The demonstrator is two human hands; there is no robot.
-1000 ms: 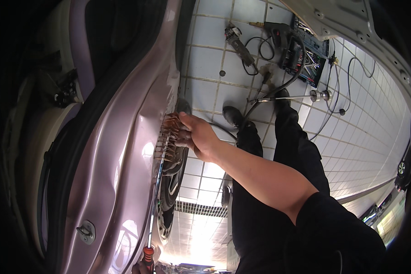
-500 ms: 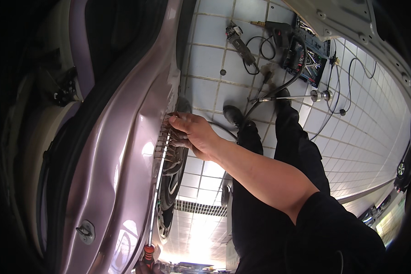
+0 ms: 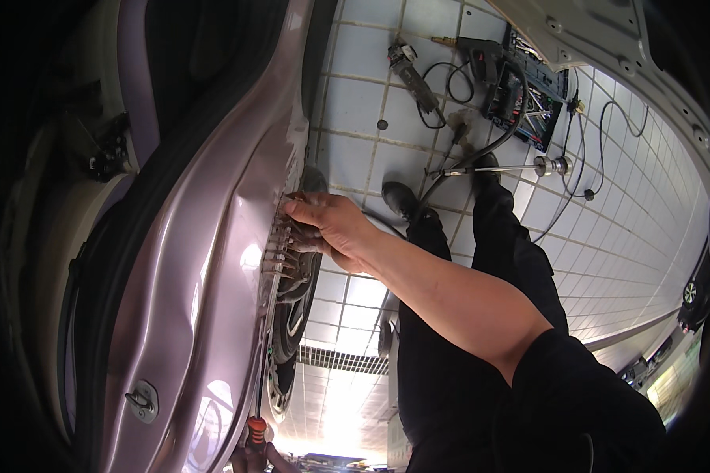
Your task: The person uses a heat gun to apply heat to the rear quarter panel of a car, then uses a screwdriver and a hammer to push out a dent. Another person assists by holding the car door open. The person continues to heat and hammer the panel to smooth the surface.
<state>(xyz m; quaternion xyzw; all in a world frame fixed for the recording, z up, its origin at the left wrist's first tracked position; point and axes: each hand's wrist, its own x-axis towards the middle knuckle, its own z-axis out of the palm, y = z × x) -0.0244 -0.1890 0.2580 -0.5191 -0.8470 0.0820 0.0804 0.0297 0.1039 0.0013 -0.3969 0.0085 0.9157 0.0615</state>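
A long screwdriver (image 3: 257, 430) with an orange-red and black handle is gripped by my left hand (image 3: 251, 460) at the bottom edge, that hand mostly cut off. Its thin shaft runs up beside the pink car body panel (image 3: 233, 213) to a row of small brownish metal tabs (image 3: 274, 256) along the panel's edge. My right hand (image 3: 327, 225) is at the upper end of this row, thumb and fingers closed there. Exactly what the fingertips hold is hidden. Creases and dents show in the panel close by.
A grinder (image 3: 414, 79), a black gun-shaped tool (image 3: 481, 55) and a tool case (image 3: 540, 102) lie on the tiled floor. Cables and a metal rod with a round weight (image 3: 552, 165) lie near my feet. A car wheel (image 3: 292, 323) stands below the panel.
The screwdriver handle and my left hand have shifted slightly upward. The shaft's bright upper part, which showed in front of the tabs, is now mostly hidden among them. My right hand stays nearly still.
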